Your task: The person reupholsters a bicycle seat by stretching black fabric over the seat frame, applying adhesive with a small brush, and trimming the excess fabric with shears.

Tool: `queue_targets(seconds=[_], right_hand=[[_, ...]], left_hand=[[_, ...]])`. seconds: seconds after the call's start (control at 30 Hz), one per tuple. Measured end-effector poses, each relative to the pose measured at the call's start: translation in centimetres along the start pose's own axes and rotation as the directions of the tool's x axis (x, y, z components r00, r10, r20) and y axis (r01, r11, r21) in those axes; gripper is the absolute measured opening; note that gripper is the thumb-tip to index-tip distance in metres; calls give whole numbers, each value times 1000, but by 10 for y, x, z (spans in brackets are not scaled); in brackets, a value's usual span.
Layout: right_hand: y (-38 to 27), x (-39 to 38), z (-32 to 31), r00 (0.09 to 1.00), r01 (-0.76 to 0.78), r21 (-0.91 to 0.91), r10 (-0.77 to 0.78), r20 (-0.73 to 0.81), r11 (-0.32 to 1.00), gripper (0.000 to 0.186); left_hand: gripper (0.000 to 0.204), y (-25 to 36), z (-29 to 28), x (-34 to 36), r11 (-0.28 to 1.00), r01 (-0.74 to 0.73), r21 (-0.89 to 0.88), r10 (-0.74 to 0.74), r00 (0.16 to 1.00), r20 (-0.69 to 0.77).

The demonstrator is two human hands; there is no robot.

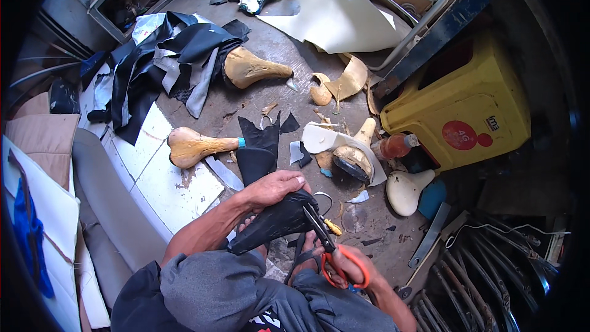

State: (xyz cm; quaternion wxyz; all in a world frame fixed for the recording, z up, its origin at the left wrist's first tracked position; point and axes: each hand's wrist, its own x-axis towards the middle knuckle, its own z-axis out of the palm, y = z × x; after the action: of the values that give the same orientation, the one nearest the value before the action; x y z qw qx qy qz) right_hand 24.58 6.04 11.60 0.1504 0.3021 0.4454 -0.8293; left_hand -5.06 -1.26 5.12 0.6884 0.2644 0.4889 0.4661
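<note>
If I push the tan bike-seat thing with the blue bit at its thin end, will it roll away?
Probably not: the tan seat piece has one wide end and one thin end, so it might swing round. It likely keeps its shape when lifted, since it looks thick, not folded like the black sheets.

The person wears heather-grey bottoms [209,286], their soft, matte cloth creased into shallow folds and rounded over the knees. A black top [138,300] shows at the lower left, with a white print [268,318] and a touch of red on its front; the lettering is cut off. Both forearms [206,222] are bare, as are the fingers [289,178]. Dark sandal straps [299,259] cross a partly hidden foot.
</note>
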Motion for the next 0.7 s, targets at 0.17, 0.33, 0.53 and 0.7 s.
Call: queue_targets(seconds=[0.17, 0.33, 0.53, 0.7], right_hand=[[-5, 3, 19, 992, 74, -300, -102, -77, 951, 54], [23, 1, 7, 999, -30, 136, 25, 36, 990, 53], [18, 0, 15, 993, -120, 222, 120, 13, 968, 57], [14, 5, 25, 990, 92, -269, -116, -76, 959, 49]], left_hand=[[36, -4, 0, -4, 996, 77, -41, -76, 997, 24], [36, -8, 2, -9, 986, 141, -91, -141, 990, 0], [35, -20, 3, -11, 987, 134, 90, -130, 990, -49], [35, -15, 3, -15, 986, 167, -2, -167, 986, -9]])
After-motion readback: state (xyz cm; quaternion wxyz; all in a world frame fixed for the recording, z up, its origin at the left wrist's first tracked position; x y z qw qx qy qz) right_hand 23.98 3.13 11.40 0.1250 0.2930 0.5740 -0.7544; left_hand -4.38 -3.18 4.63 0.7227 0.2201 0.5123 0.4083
